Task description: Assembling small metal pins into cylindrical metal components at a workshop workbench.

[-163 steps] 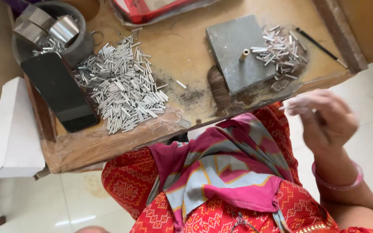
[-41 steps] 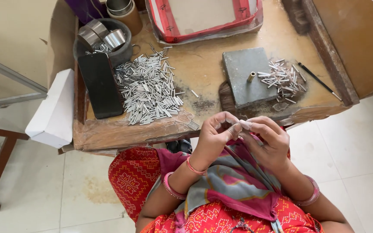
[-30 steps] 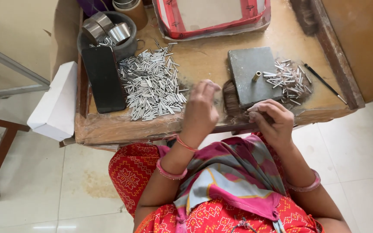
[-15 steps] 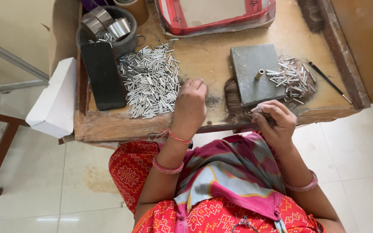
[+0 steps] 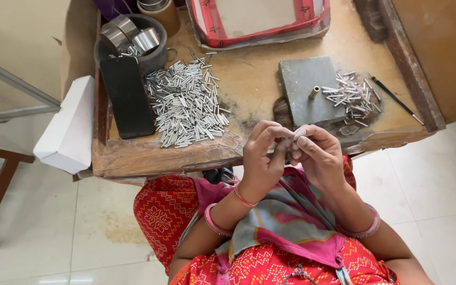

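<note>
**Small metal tube pinched between both hands at the worktop edge**

While both hands meet in front of the body, just past the near edge of the worktop (image 5: pixel 133 158), the left hand (image 5: pixel 262 158) and right hand (image 5: pixel 317 155) close their fingertips together on 1 small metal tube (image 5: pixel 297 133). Only its pale tip shows between the fingers; the rest is hidden, so its full shape cannot be told.

Surroundings:
- Large pile of metal tubes (image 5: pixel 186 103) lies on the worktop, left of the hands.
- Black slab (image 5: pixel 126 97) sits just beside that pile, with a dark bowl (image 5: pixel 133 42) of shiny metal rings behind it.
- Grey block (image 5: pixel 311 91) stands beyond the hands, a short brass peg (image 5: pixel 314 92) upright on it.
- Smaller heap of tubes (image 5: pixel 352 97) lies right of the block, near a thin black brush (image 5: pixel 397 100).
- Red-rimmed tray (image 5: pixel 259 24) at the far side.

Risk, as judged: the tube is held over the lap, not over the worktop. A slip of the fingertips would likely drop it into the patterned cloth (image 5: pixel 286 221) or onto the tiled floor (image 5: pixel 80 221), where so small a piece is hard to find. The large pile lies close to the front edge, so a brushing wrist could push tubes off.
</note>
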